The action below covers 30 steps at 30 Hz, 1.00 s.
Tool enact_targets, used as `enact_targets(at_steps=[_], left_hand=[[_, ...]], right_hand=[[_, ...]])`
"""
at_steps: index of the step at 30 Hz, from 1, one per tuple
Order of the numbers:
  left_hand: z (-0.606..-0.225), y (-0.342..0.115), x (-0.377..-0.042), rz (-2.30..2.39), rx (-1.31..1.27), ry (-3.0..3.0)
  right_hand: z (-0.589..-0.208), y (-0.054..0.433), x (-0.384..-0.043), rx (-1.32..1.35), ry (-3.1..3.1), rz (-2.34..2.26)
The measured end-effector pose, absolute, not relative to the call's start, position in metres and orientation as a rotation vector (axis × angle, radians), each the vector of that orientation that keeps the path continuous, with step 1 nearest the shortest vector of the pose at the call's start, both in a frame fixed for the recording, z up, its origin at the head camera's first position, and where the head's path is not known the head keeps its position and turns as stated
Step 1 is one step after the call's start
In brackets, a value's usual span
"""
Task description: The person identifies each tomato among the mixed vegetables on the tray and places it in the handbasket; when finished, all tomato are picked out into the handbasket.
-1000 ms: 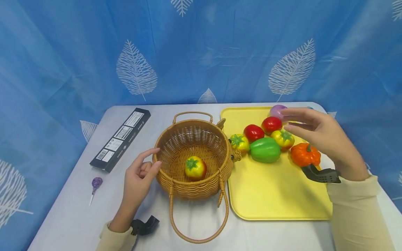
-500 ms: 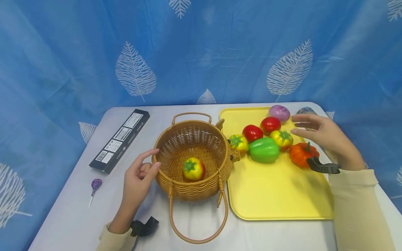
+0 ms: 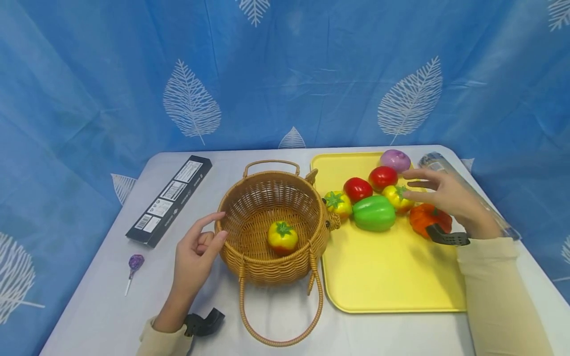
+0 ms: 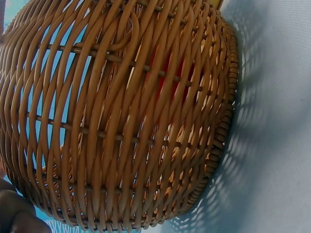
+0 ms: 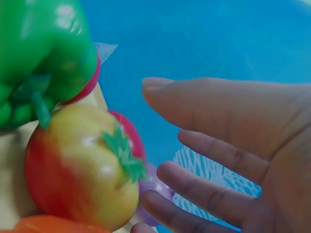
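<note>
From where I stand, the biggest thing is the blue cloth point(image 3: 285, 64) with white leaves, behind the basket point(image 3: 276, 272). Under the basket is the white table point(image 3: 111, 306), and the yellow tray point(image 3: 378, 272) lies just right of it. The brown woven basket stands upright. A long black box point(image 3: 171, 200) lies left of it. The left hand point(image 3: 196, 252) is at the basket's left rim, thumb and pointing finger stretched apart; I can't tell if it grips. The right hand point(image 3: 450, 198), well right of the basket and over the tray, is spread open with nothing in it. Right of the basket are a green pepper point(image 3: 374, 213) and, farther out, an orange pumpkin point(image 3: 425, 217). One yellow-red fruit point(image 3: 282, 240) sits inside the basket, a second fruit point(image 3: 337, 203) right beside it, and a third fruit point(image 3: 395, 200) farther right, near the right thumb. A purple onion point(image 3: 395, 160) and two red balls point(image 3: 358, 189) are back and right of the basket. Smallest is the purple lollipop point(image 3: 135, 262), left of it.
</note>
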<state>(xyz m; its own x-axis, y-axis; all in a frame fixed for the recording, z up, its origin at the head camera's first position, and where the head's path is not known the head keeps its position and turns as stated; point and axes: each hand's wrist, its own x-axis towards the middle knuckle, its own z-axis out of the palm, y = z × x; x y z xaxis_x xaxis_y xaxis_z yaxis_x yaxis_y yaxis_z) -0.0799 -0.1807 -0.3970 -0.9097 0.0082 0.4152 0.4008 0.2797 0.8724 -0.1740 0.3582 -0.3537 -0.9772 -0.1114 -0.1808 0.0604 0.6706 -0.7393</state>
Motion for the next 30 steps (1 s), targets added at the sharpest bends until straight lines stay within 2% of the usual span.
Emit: enact_targets(at_steps=[13,30], left_hand=[[-0.394,-0.180,-0.078,-1.693,-0.330,-2.239],[-0.384,-0.184,-0.076,-1.737,-0.344,-2.259]], right_hand=[[-0.364,0.359,-0.175,-0.119,2.642,-1.113],[-0.363,0.355,-0.175,-0.091,2.659,-1.065]])
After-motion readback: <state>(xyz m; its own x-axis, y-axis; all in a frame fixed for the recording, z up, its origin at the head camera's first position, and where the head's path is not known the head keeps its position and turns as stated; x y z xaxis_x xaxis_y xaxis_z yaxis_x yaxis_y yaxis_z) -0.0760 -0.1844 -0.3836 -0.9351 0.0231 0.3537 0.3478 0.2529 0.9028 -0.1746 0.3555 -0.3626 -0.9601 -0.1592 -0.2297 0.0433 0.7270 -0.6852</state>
